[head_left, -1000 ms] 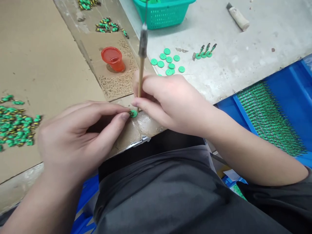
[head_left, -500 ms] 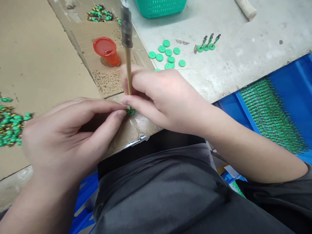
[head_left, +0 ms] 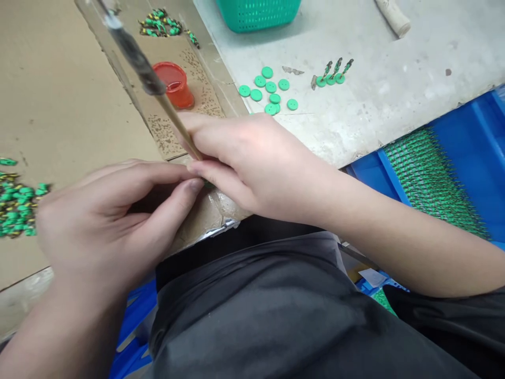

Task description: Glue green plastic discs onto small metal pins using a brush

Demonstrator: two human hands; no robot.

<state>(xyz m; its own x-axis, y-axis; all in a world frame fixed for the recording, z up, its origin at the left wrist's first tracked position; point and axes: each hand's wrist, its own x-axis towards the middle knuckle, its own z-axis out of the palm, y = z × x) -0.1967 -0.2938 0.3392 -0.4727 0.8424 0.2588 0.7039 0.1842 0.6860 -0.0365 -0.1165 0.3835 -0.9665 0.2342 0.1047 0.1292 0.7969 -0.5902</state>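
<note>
My right hand (head_left: 236,158) is closed round a thin wooden stick (head_left: 177,118) with a dark wrapped section, which leans up and to the left. Its lower end is hidden behind my fingers. Beside it, the thumb and forefinger of my left hand (head_left: 118,216) are pinched together at the table's front edge. A sliver of a green disc (head_left: 209,185) shows by the fingertips; whatever small part the left fingers hold is hidden. Behind my hands stands a red cup (head_left: 179,95) with liquid in it.
Several loose green discs (head_left: 256,95) with small holes lie beyond my right hand. Three discs with upright figures (head_left: 330,79) stand farther right. Small green and black figures (head_left: 19,210) are heaped at left. A green basket (head_left: 258,23) and blue tray (head_left: 398,176) are nearby.
The stick has tipped from nearly upright to a steep lean to the left. My right hand has shifted slightly left, and it now covers most of the green disc.
</note>
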